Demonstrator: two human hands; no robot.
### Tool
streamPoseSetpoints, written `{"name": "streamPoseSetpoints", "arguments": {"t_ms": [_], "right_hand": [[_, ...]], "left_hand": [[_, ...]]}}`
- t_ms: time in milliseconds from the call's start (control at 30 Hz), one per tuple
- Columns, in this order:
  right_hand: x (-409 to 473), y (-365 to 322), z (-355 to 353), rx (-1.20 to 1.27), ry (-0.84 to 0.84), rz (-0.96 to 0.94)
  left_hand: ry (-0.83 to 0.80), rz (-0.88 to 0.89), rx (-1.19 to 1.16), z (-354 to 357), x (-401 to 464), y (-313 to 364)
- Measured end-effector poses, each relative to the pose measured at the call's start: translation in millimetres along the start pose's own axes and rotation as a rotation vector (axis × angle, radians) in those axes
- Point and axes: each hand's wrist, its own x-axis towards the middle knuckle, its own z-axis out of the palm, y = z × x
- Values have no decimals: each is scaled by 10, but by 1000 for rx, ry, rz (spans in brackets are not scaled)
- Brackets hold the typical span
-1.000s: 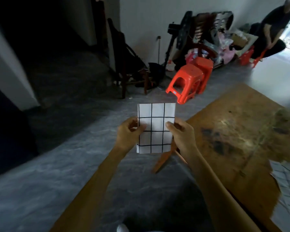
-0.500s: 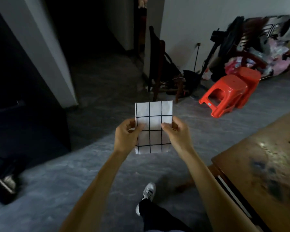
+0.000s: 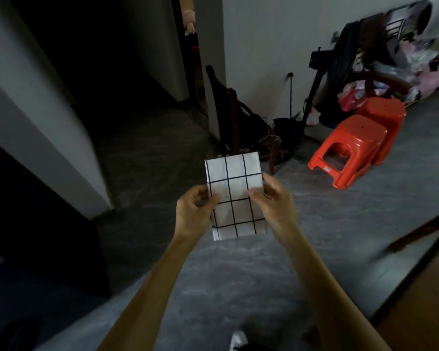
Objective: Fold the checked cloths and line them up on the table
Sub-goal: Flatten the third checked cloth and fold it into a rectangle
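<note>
One head-worn wide-angle camera looks forward and down, close over both forearms, across the grey marbled floor [image 3: 327, 224] toward the white wall [image 3: 276, 34]; a brown wooden table corner [image 3: 421, 312] crosses lower right.

We hold the folded cloth [image 3: 235, 196] upright between us and the floor [image 3: 314, 224], the left hand [image 3: 194, 214] pinching its left edge and the right hand [image 3: 273, 202] its right edge. Beyond it stands a chair [image 3: 228, 117] against the wall; two nested stools [image 3: 357, 140] sit to the right. The table [image 3: 421, 300] lies at our lower right.
</note>
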Motion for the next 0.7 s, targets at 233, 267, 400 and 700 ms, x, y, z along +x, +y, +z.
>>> {"name": "streamPoseSetpoints", "arguments": {"t_ms": [233,267,400,700], "right_hand": [[889,17,-210,-7,149,23],[1017,18,-246,-9,174,18],[1530,-7,-341,-58,228,-50],[2782,-94,-544,-164,486,-18]], "left_hand": [[-83,55,-50,465,1086,74],[-108,72,-55,547,1236,88],[-228,94,-124,895,1853,140],[-555,134,-206,1756,3514,263]]}}
